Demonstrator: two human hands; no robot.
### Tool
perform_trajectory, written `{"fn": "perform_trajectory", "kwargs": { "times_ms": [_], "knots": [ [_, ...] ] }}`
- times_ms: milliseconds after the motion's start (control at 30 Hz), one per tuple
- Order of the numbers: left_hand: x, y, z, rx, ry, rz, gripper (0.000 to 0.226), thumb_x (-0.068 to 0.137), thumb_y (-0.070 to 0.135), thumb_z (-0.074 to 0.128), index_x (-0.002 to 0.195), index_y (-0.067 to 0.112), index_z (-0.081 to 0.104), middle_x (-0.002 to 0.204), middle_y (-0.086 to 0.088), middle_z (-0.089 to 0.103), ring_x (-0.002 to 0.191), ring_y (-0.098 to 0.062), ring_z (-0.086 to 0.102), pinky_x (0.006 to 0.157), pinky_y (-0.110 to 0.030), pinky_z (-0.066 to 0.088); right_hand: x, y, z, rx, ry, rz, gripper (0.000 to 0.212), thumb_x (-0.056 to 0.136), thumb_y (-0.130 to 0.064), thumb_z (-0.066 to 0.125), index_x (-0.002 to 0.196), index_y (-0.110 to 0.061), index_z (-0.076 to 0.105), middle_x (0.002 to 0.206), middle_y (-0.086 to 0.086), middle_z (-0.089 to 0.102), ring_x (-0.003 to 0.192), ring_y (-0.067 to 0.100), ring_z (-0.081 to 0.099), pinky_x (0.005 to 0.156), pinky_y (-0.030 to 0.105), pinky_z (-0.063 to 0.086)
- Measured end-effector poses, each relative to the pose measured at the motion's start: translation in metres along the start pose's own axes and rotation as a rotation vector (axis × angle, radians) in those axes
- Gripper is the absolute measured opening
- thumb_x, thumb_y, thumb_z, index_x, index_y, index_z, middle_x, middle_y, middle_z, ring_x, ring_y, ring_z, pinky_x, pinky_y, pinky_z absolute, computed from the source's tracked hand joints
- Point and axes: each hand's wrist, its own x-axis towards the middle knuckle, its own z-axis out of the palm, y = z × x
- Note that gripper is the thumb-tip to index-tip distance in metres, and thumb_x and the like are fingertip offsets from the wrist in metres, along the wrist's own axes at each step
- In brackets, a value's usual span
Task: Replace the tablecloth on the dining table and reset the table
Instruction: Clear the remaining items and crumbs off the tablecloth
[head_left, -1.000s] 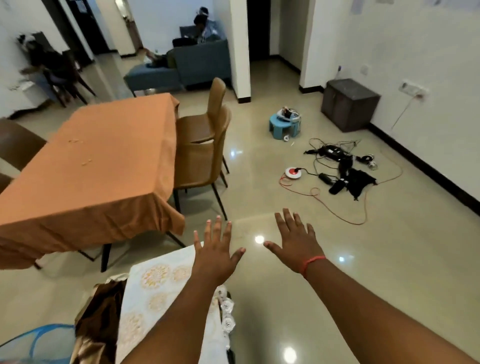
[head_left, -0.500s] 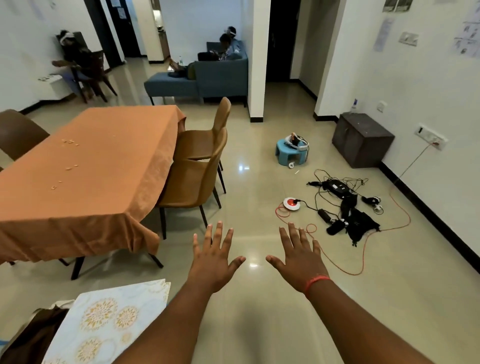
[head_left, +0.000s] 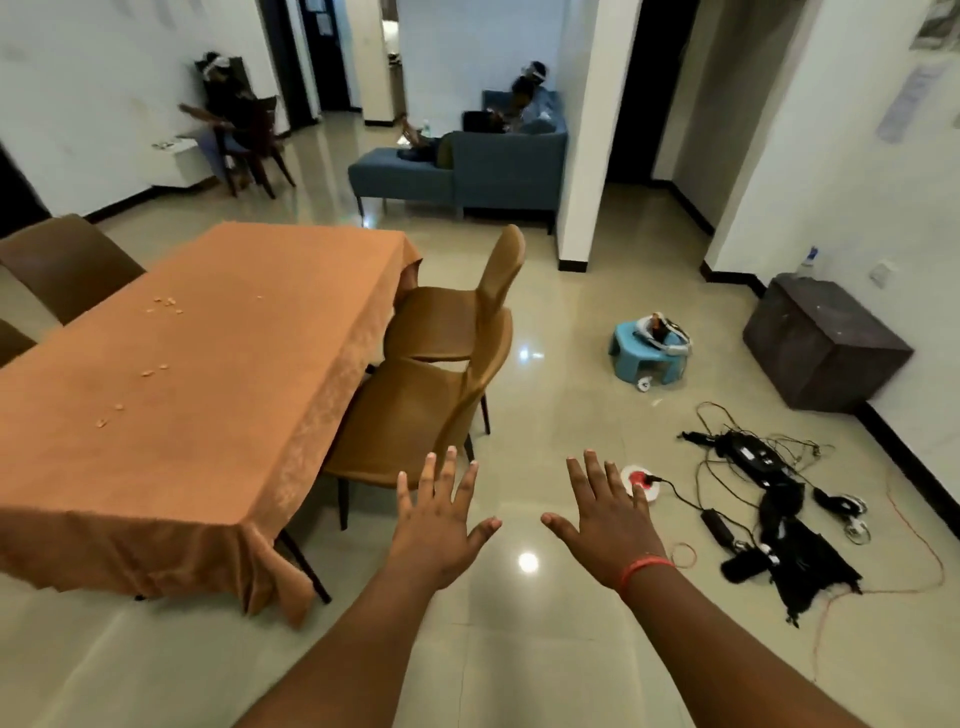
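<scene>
From the head view we see both our arms stretched forward over the glossy floor. Our left grip is spread flat, fingers straight and splayed, holding nothing; our right grip, with a red band at the wrist, is spread the same way and also holds nothing. Neither touches anything.

The orange tablecloth covers the whole surface at our left and hangs over its near edge and right edge, drooping in a fold at the near right corner. Small pale crumbs lie scattered on the cloth toward the left edge and the middle. Two tan chairs stand along the right edge, one just behind the other, pulled out a little from the cloth. Two darker brown chairs show at the far left edge.

On the floor to our right lies a tangle of black cables and devices with an orange cord looping round it, and a round white and red reel just beyond our right fingertips. Farther off stand a blue plastic stool and a dark box against the right wall. A blue sofa stands at the back, with a person seated on it.
</scene>
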Motion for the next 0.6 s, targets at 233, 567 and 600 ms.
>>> {"fn": "perform_trajectory", "kwargs": {
  "times_ms": [233, 567, 600],
  "knots": [
    [0.079, -0.084, -0.001, 0.009, -0.012, -0.296, 0.083, 0.088, 0.079, 0.002, 0.156, 0.033, -0.014, 0.164, -0.003, -0.022, 0.150, -0.028, -0.021, 0.118, -0.061, -0.007, 0.180, -0.050, 0.000, -0.034, -0.014, -0.269, 0.084, 0.089, -0.077, 0.014, 0.157, -0.032, -0.009, 0.166, -0.003, -0.014, 0.154, 0.025, -0.006, 0.122, 0.054, 0.007],
    [0.112, -0.187, -0.038, -0.056, 0.039, -0.800, 0.080, 0.092, 0.075, 0.006, 0.156, 0.031, -0.014, 0.164, -0.005, -0.020, 0.151, -0.030, -0.019, 0.117, -0.063, -0.009, 0.354, -0.206, -0.015, -0.015, -0.123, -0.706, 0.089, 0.084, -0.081, 0.006, 0.157, -0.032, -0.007, 0.166, -0.003, -0.008, 0.154, 0.025, -0.003, 0.122, 0.054, 0.005],
    [0.109, -0.200, -0.038, -0.054, 0.041, -0.847, 0.079, 0.093, 0.075, 0.007, 0.156, 0.031, -0.014, 0.164, -0.005, -0.021, 0.151, -0.030, -0.019, 0.117, -0.063, -0.008, 0.361, -0.223, -0.012, -0.017, -0.132, -0.749, 0.088, 0.086, -0.080, 0.009, 0.157, -0.032, -0.009, 0.166, -0.003, -0.010, 0.154, 0.025, -0.004, 0.123, 0.054, 0.004]
  ]
}}
